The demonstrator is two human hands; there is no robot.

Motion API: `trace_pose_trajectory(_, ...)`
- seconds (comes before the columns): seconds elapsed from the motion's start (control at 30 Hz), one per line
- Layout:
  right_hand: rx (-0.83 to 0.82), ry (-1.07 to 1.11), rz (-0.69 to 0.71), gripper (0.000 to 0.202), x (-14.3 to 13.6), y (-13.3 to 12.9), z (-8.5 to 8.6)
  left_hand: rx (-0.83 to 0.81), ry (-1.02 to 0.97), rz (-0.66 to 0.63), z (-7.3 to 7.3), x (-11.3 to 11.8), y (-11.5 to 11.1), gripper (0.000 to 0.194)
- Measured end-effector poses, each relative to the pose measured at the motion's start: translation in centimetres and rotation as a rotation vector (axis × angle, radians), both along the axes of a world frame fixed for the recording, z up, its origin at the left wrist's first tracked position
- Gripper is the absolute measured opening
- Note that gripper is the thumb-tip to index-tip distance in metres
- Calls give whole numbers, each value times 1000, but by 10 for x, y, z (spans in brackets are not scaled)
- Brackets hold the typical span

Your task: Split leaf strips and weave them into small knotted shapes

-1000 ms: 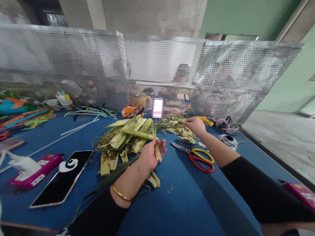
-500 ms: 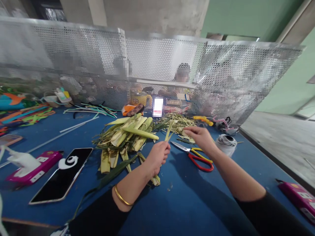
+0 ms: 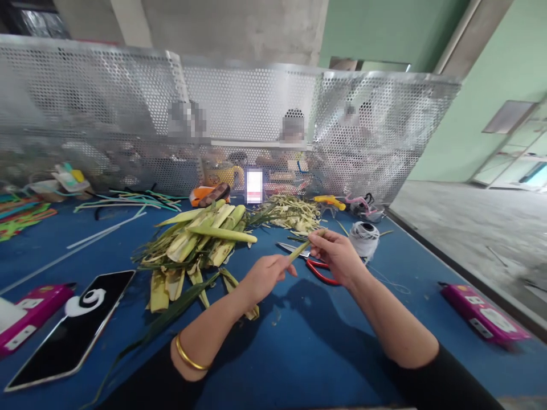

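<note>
My left hand [image 3: 268, 277], with a gold bangle at the wrist, is closed on the lower end of a narrow green husk strip [image 3: 299, 249]. The fingers of my right hand [image 3: 335, 253] pinch the strip's upper end, so it slants up between both hands. Scissors [image 3: 321, 271] with a red handle lie on the table partly behind my right hand, which hides their other handle. Left of my hands is a pile of green corn husks [image 3: 213, 233]. Beyond them sits a heap of thin shredded strips [image 3: 294, 213].
On the blue table [image 3: 273, 353] lie a phone [image 3: 72, 330], a white spool of cord [image 3: 364, 240], a yellow-handled tool [image 3: 330, 201] and magenta power strips [image 3: 482, 313]. A lit screen [image 3: 254, 185] stands before a perforated metal screen [image 3: 252, 102], with people behind it.
My right hand has come down and left to grip the strip's upper end. The strip now leans right. The whole view has shifted to the right.
</note>
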State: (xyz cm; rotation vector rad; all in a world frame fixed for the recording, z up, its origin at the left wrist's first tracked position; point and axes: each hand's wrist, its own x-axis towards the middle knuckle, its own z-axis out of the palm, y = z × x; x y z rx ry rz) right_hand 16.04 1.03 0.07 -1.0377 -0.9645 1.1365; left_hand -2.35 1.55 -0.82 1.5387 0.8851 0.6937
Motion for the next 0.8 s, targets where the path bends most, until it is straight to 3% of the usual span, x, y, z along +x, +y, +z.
trace_pose_trajectory(0.33, -38, -93, 51, 27, 9, -3, 1, -67, 125, -180, 18, -23, 19, 32)
trace_pose_trajectory(0.47, 26, -146, -23, 26, -3, -3, -6, 73, 166, -36, 21, -16, 27, 22)
trace_pose_trajectory(0.57, 47, -169, -29, 24, -11, -3, -12, 104, 94, 78, 15, 6, 23, 24)
trace_pose_trajectory(0.7, 53, -156, 11, 26, -14, -4, -16, 273, 174, 188, 6, 31, 13, 28)
trace_pose_trajectory(0.8, 23, -163, 30, 27, -11, -5, -13, 451, 281, 175, 6, 32, 9, 32)
